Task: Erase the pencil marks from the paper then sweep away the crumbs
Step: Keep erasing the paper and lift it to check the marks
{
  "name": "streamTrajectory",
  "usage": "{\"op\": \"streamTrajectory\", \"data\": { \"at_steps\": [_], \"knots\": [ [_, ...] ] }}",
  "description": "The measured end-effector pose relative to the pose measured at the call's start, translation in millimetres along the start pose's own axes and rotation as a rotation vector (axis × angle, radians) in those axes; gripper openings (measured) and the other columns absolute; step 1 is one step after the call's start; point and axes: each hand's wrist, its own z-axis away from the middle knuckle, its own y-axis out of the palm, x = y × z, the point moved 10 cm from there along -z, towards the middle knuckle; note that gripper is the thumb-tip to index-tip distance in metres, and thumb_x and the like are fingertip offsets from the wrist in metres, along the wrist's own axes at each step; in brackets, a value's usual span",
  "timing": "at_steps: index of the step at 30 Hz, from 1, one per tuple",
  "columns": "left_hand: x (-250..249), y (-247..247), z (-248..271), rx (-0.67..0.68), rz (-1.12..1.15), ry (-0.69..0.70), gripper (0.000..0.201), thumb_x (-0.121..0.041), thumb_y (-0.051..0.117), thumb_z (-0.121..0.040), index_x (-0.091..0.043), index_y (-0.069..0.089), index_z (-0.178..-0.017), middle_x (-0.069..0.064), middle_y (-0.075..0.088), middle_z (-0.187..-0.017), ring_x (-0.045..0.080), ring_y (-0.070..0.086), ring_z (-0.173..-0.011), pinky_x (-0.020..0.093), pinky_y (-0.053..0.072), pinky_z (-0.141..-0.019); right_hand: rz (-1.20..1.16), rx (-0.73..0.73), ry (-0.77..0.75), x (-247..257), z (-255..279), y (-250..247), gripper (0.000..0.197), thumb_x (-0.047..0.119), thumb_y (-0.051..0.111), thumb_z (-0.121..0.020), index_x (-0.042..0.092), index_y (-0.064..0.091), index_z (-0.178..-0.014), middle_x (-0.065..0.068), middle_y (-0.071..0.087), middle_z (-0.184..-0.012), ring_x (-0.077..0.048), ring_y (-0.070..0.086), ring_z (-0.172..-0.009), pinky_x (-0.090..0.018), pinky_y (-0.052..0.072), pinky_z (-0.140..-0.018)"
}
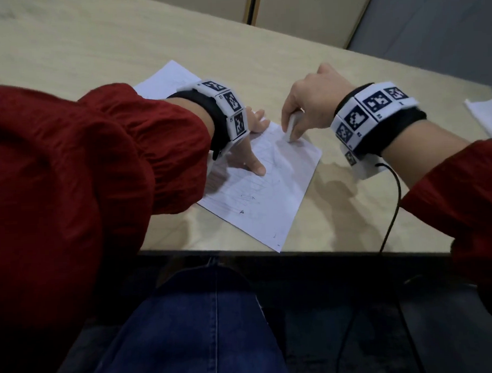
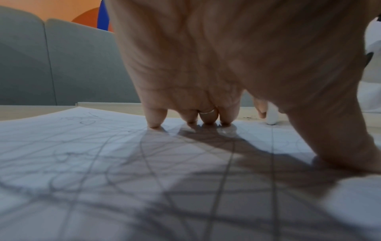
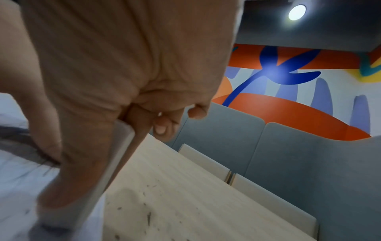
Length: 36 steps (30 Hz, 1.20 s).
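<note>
Left hand [image 1: 246, 147] is down flat on the paper [image 1: 268, 202], fingers spread and straight, fingertips [image 2: 154, 124] and thumb pressing the sheet to hold it; a ring [image 2: 207, 111] shows on one finger in the left wrist view. Right hand [image 1: 314, 101] sits just right of it, thumb and fingers pinching a white eraser [image 1: 291, 128], which stands tilted with its lower end touching the paper near the sheet's right edge. From the right wrist view the eraser [image 3: 115, 163] runs down along the fingers, its tip blurred where it meets the page. The paper lies at an angle on the light wooden table [image 1: 121, 65], one corner reaching the near edge of the table. Its surface carries faint ruled lines and grey pencil marks [image 2: 144, 171], long crossing curves plain in the left wrist view, and a few small dark scribbles [image 1: 246, 197] toward the near corner. Dark crumbs [image 3: 148, 216] are scattered on the bare table just right of the sheet. The far part of the paper is hidden behind the left wrist and red sleeve [image 1: 84, 179]. Both wrists wear bands with black and white markers [image 1: 374, 107], and a black cable [image 1: 392, 208] hangs from the right one over the table edge. Another white sheet [image 1: 487, 116] is cut off at the right.
</note>
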Motion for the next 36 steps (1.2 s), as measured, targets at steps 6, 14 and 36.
{"op": "streamTrajectory", "data": {
  "at_steps": [6, 14, 36],
  "knots": [
    [0, 0, 0, 0.027, 0.004, -0.008, 0.113, -0.068, 0.059, -0.078, -0.019, -0.008, -0.155, 0.001, -0.014, -0.162, 0.022, -0.004, -0.15, 0.038, 0.003, -0.119, -0.106, -0.128, 0.082, -4, -7, -6, 0.024, 0.041, 0.08, -0.07, 0.028, 0.073, -0.089, 0.012, 0.058, -0.071, -0.014, 0.046, -0.078, -0.033, 0.02, -0.081],
    [2, 1, -4, 0.031, -0.026, -0.011, 0.115, -0.071, 0.058, -0.076, -0.019, -0.007, -0.155, 0.0, -0.013, -0.162, 0.023, -0.003, -0.15, 0.04, 0.004, -0.119, -0.083, -0.08, 0.066, -7, 4, -1, 0.026, 0.045, 0.08, -0.068, 0.032, 0.073, -0.089, 0.012, 0.06, -0.072, -0.015, 0.046, -0.075, -0.032, 0.02, -0.08],
    [5, 3, -7, 0.052, 0.022, 0.01, 0.116, -0.067, 0.063, -0.075, -0.023, -0.009, -0.155, -0.003, -0.015, -0.162, 0.02, -0.007, -0.15, 0.041, 0.005, -0.119, -0.125, 0.031, 0.092, -34, 59, 26, 0.02, 0.04, 0.083, -0.065, 0.037, 0.07, -0.08, 0.017, 0.055, -0.065, -0.005, 0.04, -0.061, -0.03, 0.019, -0.078]
  ]
}}
